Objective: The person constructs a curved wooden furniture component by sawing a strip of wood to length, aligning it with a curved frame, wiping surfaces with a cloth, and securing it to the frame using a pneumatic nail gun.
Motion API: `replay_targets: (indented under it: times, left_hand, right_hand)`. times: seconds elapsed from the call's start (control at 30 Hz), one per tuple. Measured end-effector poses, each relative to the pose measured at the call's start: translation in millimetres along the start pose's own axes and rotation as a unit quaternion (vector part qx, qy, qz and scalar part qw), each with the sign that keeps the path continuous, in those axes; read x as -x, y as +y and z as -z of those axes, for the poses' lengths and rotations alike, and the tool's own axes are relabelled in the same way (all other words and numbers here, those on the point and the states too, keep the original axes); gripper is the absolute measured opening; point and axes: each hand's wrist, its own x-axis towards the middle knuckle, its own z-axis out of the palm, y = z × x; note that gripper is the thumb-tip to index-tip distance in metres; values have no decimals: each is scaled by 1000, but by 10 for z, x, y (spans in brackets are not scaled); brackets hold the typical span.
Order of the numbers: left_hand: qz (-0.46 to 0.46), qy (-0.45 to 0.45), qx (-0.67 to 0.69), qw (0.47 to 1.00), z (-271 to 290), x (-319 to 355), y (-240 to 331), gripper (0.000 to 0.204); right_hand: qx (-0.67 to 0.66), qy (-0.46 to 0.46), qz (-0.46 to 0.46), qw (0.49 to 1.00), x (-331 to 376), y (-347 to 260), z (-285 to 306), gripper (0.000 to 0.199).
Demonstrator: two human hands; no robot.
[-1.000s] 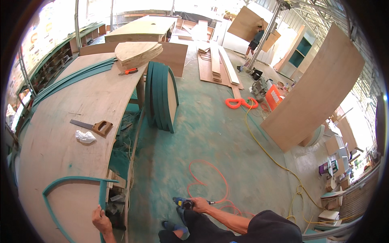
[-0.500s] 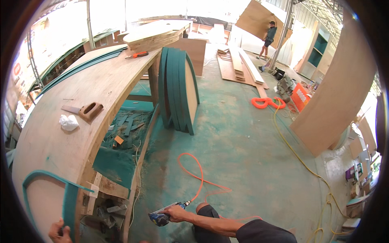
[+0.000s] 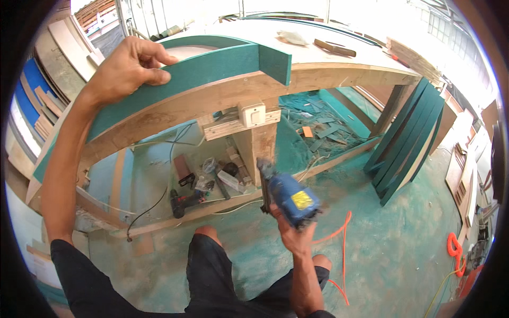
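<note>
While the left hand (image 3: pixel 132 66) pinches its top, the green strip (image 3: pixel 212 69) stands along the counter (image 3: pixel 366 65).
Probably this keeps it steady; the right hand (image 3: pixel 293 233) grips the blue tool (image 3: pixel 289 193), apart from the strip.

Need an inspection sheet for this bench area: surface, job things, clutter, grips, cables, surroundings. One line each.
Surface: wooden table; handsaw and crumpled white item on top.
Job things: green edging strip standing on edge along the near rim; blue power tool, motion-blurred, off the table.
Clutter: drill and loose items below the table; green offcuts farther right.
Grips: left grip pinches the strip's upper edge; right grip holds the tool.
Cables: black cable below the table; orange hose by the right forearm, connection to tool not visible.
Surroundings: green-edged panels stand tilted at right.
</note>
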Motion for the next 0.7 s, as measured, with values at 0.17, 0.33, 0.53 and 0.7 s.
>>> replay_targets:
  times: [0.17,0.33,0.53,0.7]
  left_hand:
    - [-17,-14,-16,1000,-18,-4,-80,23]
    - [-40,-26,23,999,-35,-139,-114,23]
    - [-52,-20,43,998,-21,-139,-121,25]
    - [-50,-22,61,997,-30,-157,-173,27]
  right_hand:
    - [42,20,158,986,-297,-570,-239,28]
    - [32,63,180,981,-826,-809,-406,21]
    - [-2,50,200,978,-1117,-827,-532,18]
    - [11,51,202,978,-1161,-793,-605,17]
